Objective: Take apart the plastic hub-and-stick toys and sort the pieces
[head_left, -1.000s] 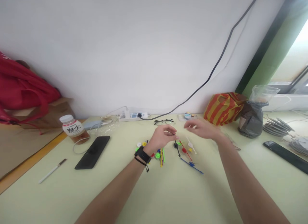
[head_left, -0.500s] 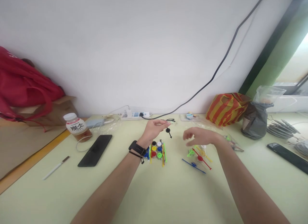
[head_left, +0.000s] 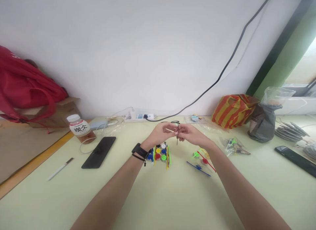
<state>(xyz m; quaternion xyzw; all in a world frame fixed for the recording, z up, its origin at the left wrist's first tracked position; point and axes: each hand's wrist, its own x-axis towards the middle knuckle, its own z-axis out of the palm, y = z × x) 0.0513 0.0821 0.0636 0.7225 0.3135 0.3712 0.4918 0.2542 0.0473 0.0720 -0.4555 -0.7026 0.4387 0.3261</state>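
Observation:
A thin black arrow spinner (head_left: 177, 140) hangs nearly upright between my two hands, above the table. My left hand (head_left: 162, 133), with a black watch on its wrist, pinches it from the left. The fingers of my right hand (head_left: 194, 135) close on it from the other side, fingertips almost meeting. Just below my left hand lies a tight group of coloured round-hubbed spinners (head_left: 158, 156), with arrows along its sides. Under my right forearm are a red arrow spinner (head_left: 204, 161), a green one (head_left: 196, 154) and a blue one (head_left: 198, 167); a yellow one is partly hidden by the arm.
On the left are a bottle (head_left: 79, 128), a black phone (head_left: 98, 152) and a white-and-brown stick (head_left: 60, 169). A power strip (head_left: 139, 117) lies against the wall. To the right are a small plastic bag (head_left: 233, 146), a striped bag (head_left: 233, 111), a grey bag (head_left: 263, 124) and a dark flat device (head_left: 296, 159).
My right hand has moved left from above the loose spinners to meet my left hand and grip the black arrow spinner. The spinner now hangs straighter, seen more edge-on.

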